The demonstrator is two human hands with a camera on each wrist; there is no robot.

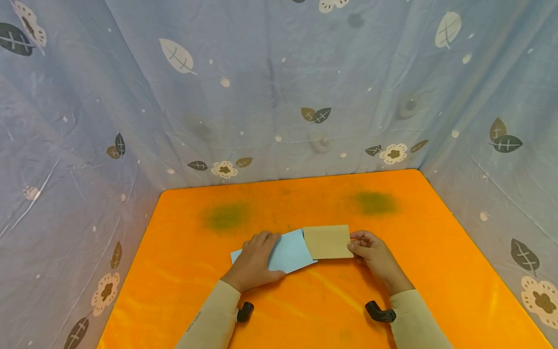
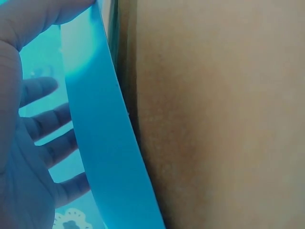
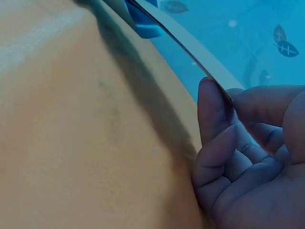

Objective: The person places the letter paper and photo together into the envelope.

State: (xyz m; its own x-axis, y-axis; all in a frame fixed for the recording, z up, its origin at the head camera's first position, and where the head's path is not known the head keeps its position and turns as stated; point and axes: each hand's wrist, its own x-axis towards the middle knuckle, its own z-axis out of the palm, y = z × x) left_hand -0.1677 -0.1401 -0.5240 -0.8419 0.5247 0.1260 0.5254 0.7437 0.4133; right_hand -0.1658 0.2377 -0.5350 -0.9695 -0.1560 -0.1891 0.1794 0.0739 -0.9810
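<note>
My left hand (image 1: 257, 259) holds a light blue paper envelope (image 1: 291, 252) above the orange table, thumb at the near edge and fingers across its top left part. In the left wrist view the envelope (image 2: 107, 129) stands on edge between the thumb and the spread fingers. A tan card (image 1: 329, 242) extends from the envelope's right end, its left end tucked at the opening. My right hand (image 1: 376, 257) pinches the card's right edge between thumb and fingertips. The right wrist view shows the thin card (image 3: 200, 67) edge-on in that pinch, the other fingers curled below.
The orange tabletop (image 1: 183, 291) has two dark greenish smudges toward its far side. Blue-grey curtains (image 1: 261, 97) with leaves and flowers hang along the back and both sides. Black wrist mounts (image 1: 380, 312) stick out from the cream sleeves.
</note>
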